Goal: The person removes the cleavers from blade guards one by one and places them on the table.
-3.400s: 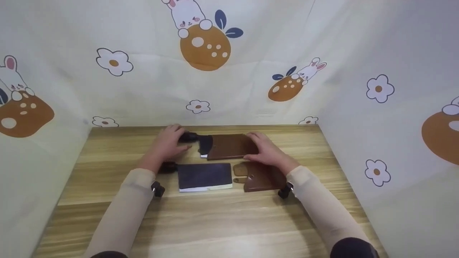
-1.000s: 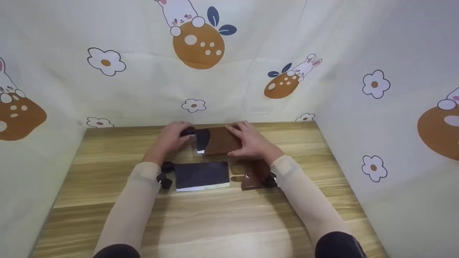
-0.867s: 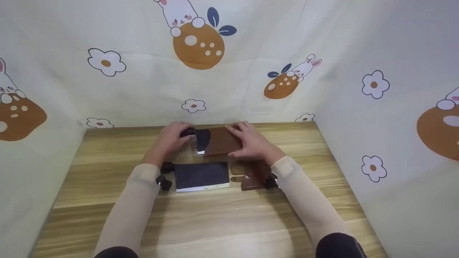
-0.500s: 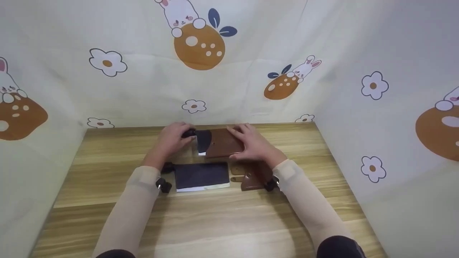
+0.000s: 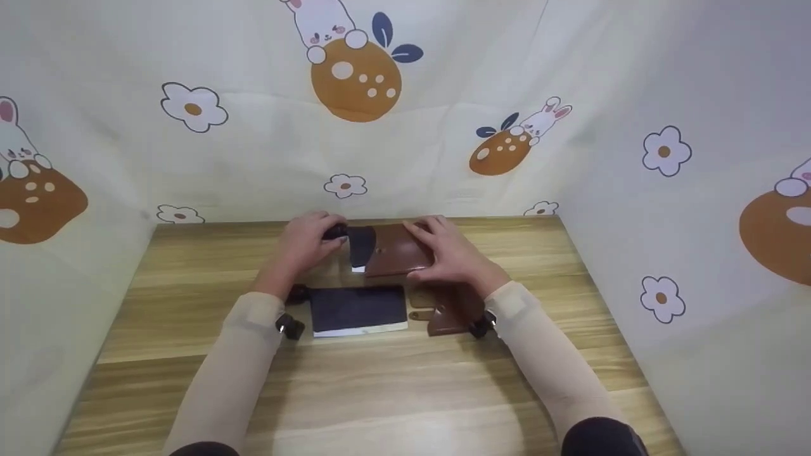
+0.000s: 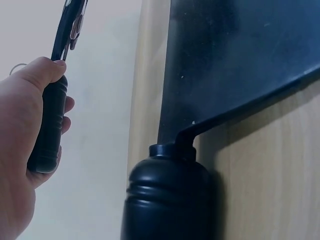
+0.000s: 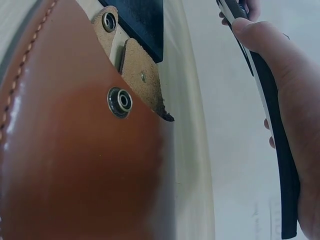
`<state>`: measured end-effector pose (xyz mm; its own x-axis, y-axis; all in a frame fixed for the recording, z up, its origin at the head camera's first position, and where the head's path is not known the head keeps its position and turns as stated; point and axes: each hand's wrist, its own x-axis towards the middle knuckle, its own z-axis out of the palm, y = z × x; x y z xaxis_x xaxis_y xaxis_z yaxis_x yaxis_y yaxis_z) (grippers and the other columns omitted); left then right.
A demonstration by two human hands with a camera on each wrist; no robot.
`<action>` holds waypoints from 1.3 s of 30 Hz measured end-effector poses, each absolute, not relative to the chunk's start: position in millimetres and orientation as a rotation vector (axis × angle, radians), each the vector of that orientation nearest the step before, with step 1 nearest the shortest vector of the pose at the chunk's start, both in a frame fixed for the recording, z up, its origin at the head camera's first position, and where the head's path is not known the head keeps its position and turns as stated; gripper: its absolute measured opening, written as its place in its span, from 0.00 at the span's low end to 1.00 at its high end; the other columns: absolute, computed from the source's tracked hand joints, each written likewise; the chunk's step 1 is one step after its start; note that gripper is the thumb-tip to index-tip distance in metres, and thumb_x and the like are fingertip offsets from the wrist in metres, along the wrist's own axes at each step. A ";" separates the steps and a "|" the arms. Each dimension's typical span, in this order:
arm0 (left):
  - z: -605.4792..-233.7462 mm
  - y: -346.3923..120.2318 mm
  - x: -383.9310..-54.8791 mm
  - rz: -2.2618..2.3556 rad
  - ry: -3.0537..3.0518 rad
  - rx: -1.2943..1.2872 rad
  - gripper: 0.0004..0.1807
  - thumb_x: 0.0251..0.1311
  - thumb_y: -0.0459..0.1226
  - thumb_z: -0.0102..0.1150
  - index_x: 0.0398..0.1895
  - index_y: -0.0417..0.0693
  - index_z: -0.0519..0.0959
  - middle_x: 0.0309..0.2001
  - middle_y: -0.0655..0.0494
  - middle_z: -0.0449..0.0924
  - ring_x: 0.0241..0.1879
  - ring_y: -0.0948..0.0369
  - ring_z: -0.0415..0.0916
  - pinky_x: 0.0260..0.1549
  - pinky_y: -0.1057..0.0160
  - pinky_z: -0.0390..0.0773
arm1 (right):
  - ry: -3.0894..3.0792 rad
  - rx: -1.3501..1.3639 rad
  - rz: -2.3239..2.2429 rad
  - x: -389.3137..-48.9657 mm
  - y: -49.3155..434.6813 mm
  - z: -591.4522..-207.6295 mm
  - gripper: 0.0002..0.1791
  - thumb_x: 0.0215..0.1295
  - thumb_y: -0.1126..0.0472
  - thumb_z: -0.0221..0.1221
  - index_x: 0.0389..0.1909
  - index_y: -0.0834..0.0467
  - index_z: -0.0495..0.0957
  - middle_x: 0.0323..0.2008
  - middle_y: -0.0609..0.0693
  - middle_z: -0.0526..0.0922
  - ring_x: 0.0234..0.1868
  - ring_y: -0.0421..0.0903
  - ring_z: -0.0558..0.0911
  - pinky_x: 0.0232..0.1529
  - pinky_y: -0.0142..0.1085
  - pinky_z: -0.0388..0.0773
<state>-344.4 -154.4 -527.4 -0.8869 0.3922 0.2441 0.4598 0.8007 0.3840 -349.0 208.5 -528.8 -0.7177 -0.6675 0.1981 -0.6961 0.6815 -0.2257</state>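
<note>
a cream cloth (image 5: 253, 152) printed with rabbits, oranges and flowers hangs behind and beside a wooden table (image 5: 380, 392). on the table lies a bare knife (image 5: 359, 309), a broad dark blade with its bright edge toward the person and its round handle (image 6: 170, 205) at the left.

beyond the bare knife, on the side toward the cloth, is the covered knife (image 5: 362, 247), its blade mostly inside a brown cover (image 5: 402, 253); a dark strip and a bit of bright edge show at the left end. whether it touches the table i cannot tell.

the left hand (image 5: 305, 244), beyond the bare knife's handle, grips the covered knife's black handle (image 6: 49, 130), fingers (image 6: 68, 104) curled round it and thumb (image 6: 47, 69) laid along the top. the right hand (image 5: 453, 253), beyond the bare knife's right end, holds the brown cover between thumb and fingers, the fingers partly spread in the head view.

just right of the bare knife lies a second cover (image 5: 447, 320), partly under the right wrist, with a snap button (image 7: 120, 102) and two tan tabs (image 7: 140, 72) pointing at the blade. pale sleeves (image 5: 231, 373) cover both forearms, with a small black camera (image 5: 291, 327) at each wrist.
</note>
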 end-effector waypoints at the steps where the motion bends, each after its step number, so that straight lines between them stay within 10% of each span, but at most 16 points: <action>1: -526.4 -154.4 -344.0 -0.665 -2.834 -0.672 0.23 0.76 0.48 0.69 0.68 0.53 0.83 0.59 0.43 0.85 0.60 0.41 0.81 0.61 0.35 0.78 | -2.786 1.133 0.436 -348.8 208.4 -527.8 0.64 0.54 0.26 0.76 0.88 0.47 0.63 0.77 0.52 0.68 0.75 0.52 0.66 0.76 0.51 0.68; 39: -526.1 -155.5 -343.1 -0.713 -2.865 -0.626 0.23 0.76 0.49 0.70 0.68 0.54 0.83 0.60 0.43 0.83 0.60 0.40 0.80 0.59 0.34 0.78 | -2.769 1.158 0.461 -348.4 209.1 -525.5 0.64 0.53 0.27 0.77 0.87 0.51 0.65 0.75 0.57 0.68 0.75 0.55 0.66 0.77 0.51 0.67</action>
<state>-343.1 -155.5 -526.1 -0.9066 0.3635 0.2142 0.4215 0.8029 0.4215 -348.4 209.1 -525.5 -0.7042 -0.6779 0.2113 -0.7098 0.6637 -0.2362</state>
